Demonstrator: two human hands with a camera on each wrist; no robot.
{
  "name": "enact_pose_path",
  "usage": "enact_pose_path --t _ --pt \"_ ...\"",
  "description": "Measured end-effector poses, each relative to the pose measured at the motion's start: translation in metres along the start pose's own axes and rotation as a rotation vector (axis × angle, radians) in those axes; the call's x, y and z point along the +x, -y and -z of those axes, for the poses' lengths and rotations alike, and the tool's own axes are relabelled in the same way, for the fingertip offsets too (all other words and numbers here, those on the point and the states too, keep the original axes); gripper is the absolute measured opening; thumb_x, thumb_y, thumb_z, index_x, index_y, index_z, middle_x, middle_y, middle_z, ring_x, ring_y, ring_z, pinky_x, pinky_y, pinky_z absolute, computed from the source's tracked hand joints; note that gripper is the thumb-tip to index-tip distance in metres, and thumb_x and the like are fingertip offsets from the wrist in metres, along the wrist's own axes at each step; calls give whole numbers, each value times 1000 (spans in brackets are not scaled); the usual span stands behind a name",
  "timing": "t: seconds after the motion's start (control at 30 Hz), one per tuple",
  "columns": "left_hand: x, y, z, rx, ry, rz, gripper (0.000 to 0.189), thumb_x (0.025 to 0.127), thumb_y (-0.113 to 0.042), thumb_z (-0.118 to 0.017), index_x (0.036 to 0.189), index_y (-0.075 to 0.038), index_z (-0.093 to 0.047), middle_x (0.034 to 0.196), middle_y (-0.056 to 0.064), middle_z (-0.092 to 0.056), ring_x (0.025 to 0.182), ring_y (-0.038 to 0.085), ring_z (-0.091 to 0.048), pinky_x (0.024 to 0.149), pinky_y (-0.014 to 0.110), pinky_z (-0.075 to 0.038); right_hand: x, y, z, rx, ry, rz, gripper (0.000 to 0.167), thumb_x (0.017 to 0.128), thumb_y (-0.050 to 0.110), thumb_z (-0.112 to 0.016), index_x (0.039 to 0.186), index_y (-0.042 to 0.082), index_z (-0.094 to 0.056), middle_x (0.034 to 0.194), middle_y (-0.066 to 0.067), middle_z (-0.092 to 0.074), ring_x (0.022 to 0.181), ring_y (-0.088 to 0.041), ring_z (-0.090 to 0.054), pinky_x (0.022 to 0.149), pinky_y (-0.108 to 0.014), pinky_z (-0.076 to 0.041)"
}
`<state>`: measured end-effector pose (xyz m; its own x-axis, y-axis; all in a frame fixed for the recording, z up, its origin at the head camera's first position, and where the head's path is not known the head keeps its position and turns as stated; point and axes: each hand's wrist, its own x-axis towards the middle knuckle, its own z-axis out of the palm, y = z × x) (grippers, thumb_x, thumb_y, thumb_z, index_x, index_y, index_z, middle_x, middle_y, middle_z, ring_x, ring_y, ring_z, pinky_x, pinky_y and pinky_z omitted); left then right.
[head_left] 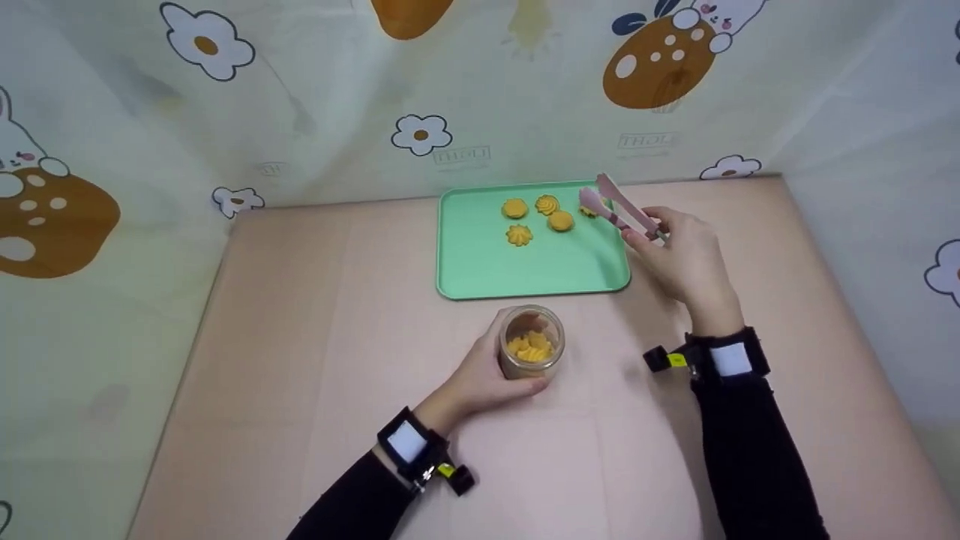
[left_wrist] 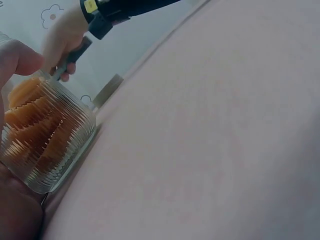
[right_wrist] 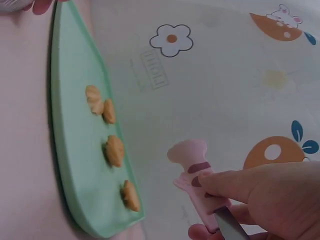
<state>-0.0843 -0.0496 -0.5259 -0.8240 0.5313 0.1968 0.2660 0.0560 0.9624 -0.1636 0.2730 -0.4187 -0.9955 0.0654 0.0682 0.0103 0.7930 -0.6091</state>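
My left hand [head_left: 487, 379] grips a clear glass jar [head_left: 561, 341] from the side, with the thumb along its near side. Several golden cookies [head_left: 532, 347] lie inside; in the left wrist view the jar's ribbed wall [left_wrist: 82, 117] shows them stacked. Between thumb and fingers, my right hand [head_left: 690, 259] holds pink tongs [head_left: 634, 212], which point left over the far right corner of a green tray [head_left: 525, 274]. The tong tips stand apart with nothing between them. One cookie [head_left: 587, 211] is partly hidden behind the tongs. Other swirled cookies [head_left: 518, 235] lie toward the tray's back.
The tray sits at the back of a pale pink table [head_left: 360, 322], against a patterned curtain [head_left: 337, 112]. More curtain hangs along the left and right sides. The jar is in front of the tray's near edge.
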Motion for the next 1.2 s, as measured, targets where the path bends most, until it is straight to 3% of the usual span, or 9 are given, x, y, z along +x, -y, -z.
enact_pose_path --t 0.17,0.47,0.77,1.0,1.2 --pt "2 0 -2 12 14 -8 91 80 -23 -94 157 -24 -46 149 2 -62 140 19 -56 125 46 -39 14 -10 -8 -11 14 -38 59 105 44 -69 149 6 -64 113 -21 -72 96 -35 -60 76 -44 -45" --pt "1 0 -1 16 3 5 93 79 -23 -95 158 -25 -45 149 2 -61 139 15 -56 125 45 -39 38 -14 -11 -27 116 -102 64 106 46 -68 151 2 -60 122 -25 -70 103 -37 -63 87 -52 -53" --pt "0 -1 -2 14 -2 14 94 79 -24 -94 158 -28 -45 149 1 -61 140 17 -56 125 46 -39 35 -12 -10 -24 95 -110 61 105 46 -69 148 4 -63 118 -22 -71 97 -35 -62 78 -46 -49" --pt "0 0 -1 19 0 12 93 80 -26 -94 158 -25 -45 150 -1 -60 140 18 -55 125 46 -39 33 -14 -12 -18 143 -127 61 104 44 -70 146 0 -64 121 -25 -72 102 -36 -64 85 -49 -52" --pt "-1 1 0 6 5 6 92 81 -26 -95 158 -26 -45 149 -1 -61 140 16 -55 125 45 -40 35 -15 -17 -22 154 -91 50 105 37 -70 136 -2 -70 110 -23 -74 91 -33 -64 75 -42 -49"
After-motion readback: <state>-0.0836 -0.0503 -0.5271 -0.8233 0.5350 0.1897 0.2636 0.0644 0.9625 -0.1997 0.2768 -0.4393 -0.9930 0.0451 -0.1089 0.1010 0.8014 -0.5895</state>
